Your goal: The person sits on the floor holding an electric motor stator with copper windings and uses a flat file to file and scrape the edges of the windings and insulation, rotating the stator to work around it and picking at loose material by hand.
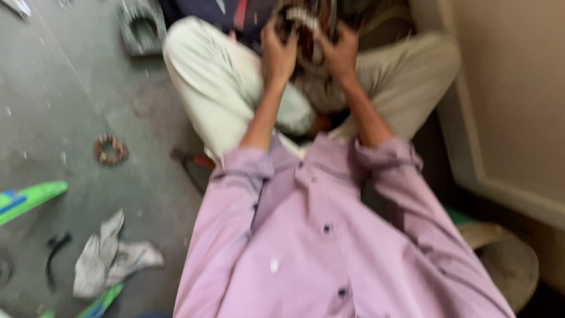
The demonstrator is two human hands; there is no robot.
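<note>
Fingers of left hand (278, 54), right hand (341, 52), wrapped around round metal part (306, 35) (blurred)

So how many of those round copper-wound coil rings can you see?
2: one coil ring lies on the floor at left; another is held between the left hand and right hand, blurred. Others may be hidden.

We are seeing open grey floor (70, 106) spreading on our left, interrupted by a small copper coil ring (110, 149) and a crumpled rag (112, 256); the wall (518, 88) is closing in on our right.
</note>
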